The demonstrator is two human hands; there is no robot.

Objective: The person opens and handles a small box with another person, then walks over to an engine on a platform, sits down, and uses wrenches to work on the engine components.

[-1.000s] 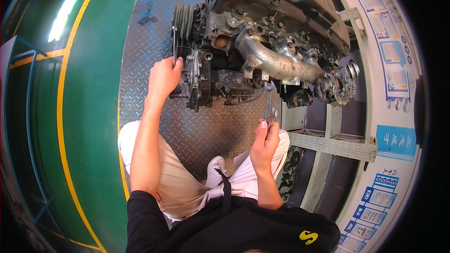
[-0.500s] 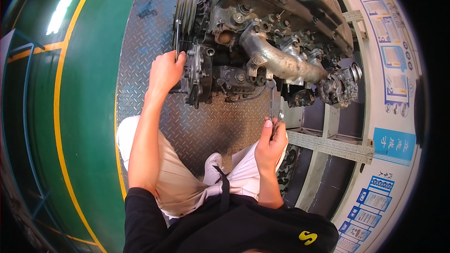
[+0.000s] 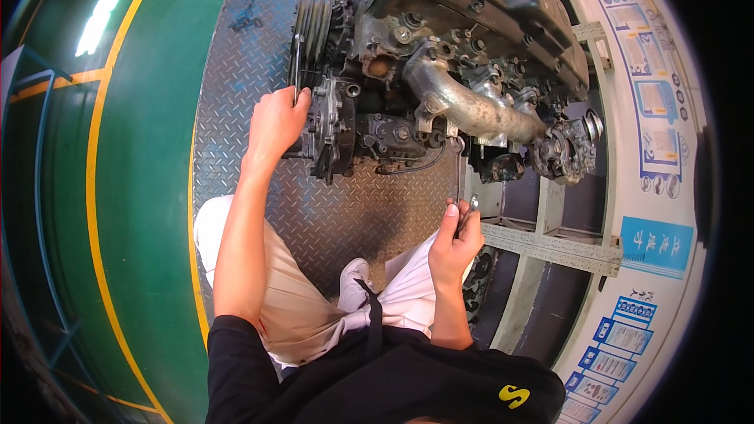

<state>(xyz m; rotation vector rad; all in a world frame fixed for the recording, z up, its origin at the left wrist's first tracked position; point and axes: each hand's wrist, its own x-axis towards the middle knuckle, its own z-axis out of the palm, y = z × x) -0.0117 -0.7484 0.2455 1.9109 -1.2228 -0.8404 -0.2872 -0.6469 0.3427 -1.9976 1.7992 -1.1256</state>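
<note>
We see a green painted floor (image 3: 141, 188) filling the left of the frame, crossed by a yellow line (image 3: 93, 149) that curves from top to bottom. A grey checker plate (image 3: 353, 220) lies in the middle. Along the right edge runs a white wall (image 3: 628, 188) bearing blue posters (image 3: 656, 247). A pale metal frame (image 3: 550, 243) sits at the lower right.

Grey diamond-tread plate (image 3: 259, 55); green floor (image 3: 141, 212), yellow lines (image 3: 94, 188).
</note>
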